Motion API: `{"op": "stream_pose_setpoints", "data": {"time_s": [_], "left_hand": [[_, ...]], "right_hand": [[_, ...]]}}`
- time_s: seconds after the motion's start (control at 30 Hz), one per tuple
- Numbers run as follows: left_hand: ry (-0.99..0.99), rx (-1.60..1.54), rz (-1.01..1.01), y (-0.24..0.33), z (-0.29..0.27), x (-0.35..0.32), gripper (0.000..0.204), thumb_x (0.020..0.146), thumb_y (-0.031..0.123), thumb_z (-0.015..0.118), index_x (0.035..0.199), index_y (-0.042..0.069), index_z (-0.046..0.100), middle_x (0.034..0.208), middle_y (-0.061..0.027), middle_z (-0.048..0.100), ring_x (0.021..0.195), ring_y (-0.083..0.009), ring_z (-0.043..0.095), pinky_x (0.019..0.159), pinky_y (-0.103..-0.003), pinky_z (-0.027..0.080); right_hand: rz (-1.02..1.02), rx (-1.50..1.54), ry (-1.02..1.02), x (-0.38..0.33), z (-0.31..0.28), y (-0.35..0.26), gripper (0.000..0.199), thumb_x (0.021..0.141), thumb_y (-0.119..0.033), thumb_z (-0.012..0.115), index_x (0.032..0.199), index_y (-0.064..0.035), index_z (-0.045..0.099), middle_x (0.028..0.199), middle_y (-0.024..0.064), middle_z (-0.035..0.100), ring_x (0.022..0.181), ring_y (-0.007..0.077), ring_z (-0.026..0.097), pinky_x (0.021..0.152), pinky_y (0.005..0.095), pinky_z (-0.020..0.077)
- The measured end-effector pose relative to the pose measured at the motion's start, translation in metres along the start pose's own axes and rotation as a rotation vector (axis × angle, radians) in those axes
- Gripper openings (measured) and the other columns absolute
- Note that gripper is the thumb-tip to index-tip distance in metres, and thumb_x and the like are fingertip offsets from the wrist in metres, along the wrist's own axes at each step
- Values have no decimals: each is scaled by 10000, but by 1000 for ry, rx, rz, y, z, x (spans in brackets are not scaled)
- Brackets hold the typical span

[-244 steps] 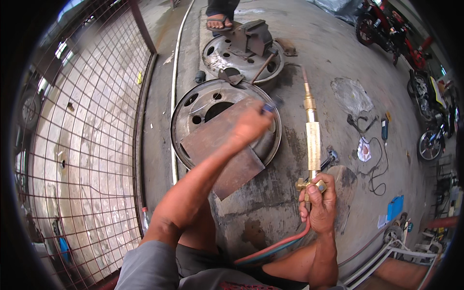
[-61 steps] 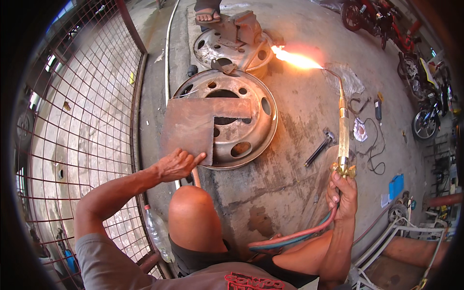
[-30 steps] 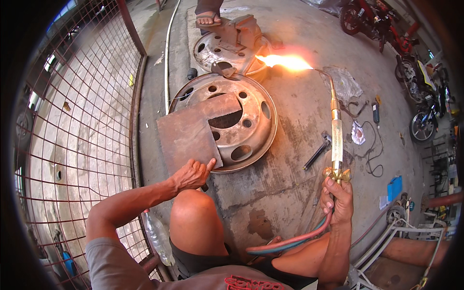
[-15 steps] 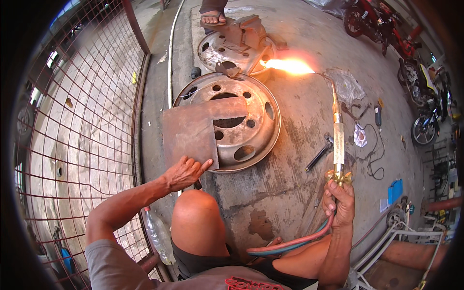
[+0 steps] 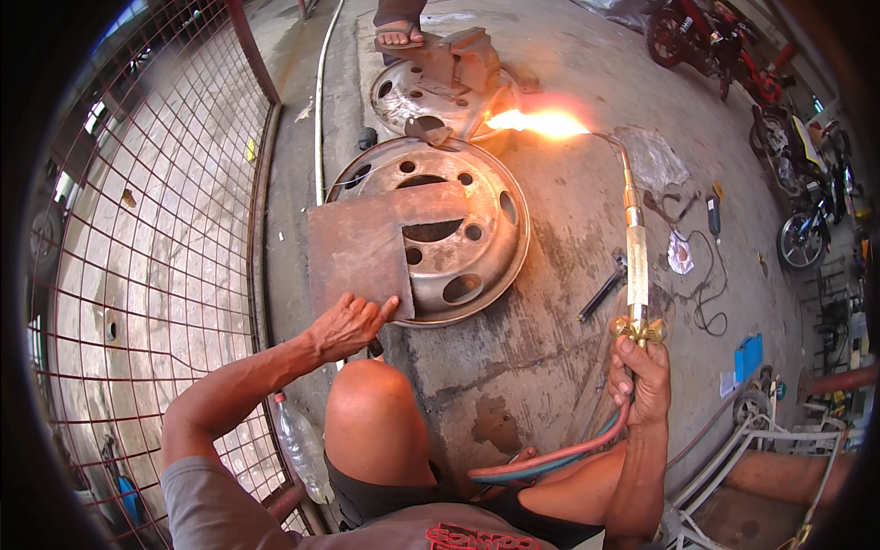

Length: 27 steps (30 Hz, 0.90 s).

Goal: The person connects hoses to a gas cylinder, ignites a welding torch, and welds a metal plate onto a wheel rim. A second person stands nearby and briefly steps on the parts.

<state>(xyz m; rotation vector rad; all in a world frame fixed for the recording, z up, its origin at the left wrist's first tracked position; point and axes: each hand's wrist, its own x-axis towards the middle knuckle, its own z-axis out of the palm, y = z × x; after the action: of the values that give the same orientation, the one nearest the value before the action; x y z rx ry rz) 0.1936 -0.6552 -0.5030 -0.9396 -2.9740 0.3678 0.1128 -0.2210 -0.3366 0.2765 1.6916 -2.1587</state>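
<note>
In my right hand (image 5: 644, 380) is a brass gas torch (image 5: 636, 261), gripped below its valve knobs. A bright orange-white flame (image 5: 541, 123) shoots leftward from its bent tip, toward the far wheel rim. Pink and blue hoses (image 5: 550, 461) run from the torch's lower end across my leg. My left hand (image 5: 353, 325) is closed at the near edge of a rusty steel plate (image 5: 353, 252), its index finger on the plate's corner. A dark stub shows beneath that hand. The plate, notched on its right side, lies over a large steel wheel rim (image 5: 495, 261).
Beyond, another wheel rim (image 5: 390, 101) carries a rusty bench vise (image 5: 463, 62); a person's sandalled foot (image 5: 399, 37) is beside it. Wire mesh fencing (image 5: 165, 275) stands left. A hammer (image 5: 603, 291), a cable (image 5: 710, 307) and motorcycles (image 5: 802, 215) lie or stand right.
The torch and its flame have shifted slightly left. My left hand stays at the plate's edge; the plate and wheel rims have not visibly moved.
</note>
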Motion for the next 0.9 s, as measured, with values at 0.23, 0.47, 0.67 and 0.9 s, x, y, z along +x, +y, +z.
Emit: {"op": "stream_pose_setpoints", "data": {"time_s": [0.23,0.47,0.67,0.9], "left_hand": [[-15,-29,-11,1,-6,2,699,874,136,556,1518,-79,387,840,-72,561,761,-206,573,734,-357,424],[-27,-68,-34,-1,-5,4,727,839,131,593,1505,-89,402,830,-84,563,750,-222,581,732,-366,430],[4,-96,-51,2,-16,4,768,909,337,669,1497,-86,414,805,-92,555,720,-223,564,726,-375,427],[158,-221,-165,-5,-49,16,618,933,488,669,1187,-72,610,765,-114,547,699,-274,559,704,-393,417]], "right_hand": [[-17,-53,14,-2,7,-2,348,941,-147,715,1226,5,588,756,23,562,430,52,453,342,215,385],[-4,-56,16,-5,8,-5,352,905,-134,753,1190,0,595,767,11,573,450,52,463,359,214,384],[-11,-54,20,-12,-2,-1,386,912,-124,744,1228,10,567,764,16,572,448,56,459,362,216,385],[-30,-153,-2,-22,14,-14,436,913,-124,743,1278,-1,540,788,18,585,459,51,453,368,218,382]]}}
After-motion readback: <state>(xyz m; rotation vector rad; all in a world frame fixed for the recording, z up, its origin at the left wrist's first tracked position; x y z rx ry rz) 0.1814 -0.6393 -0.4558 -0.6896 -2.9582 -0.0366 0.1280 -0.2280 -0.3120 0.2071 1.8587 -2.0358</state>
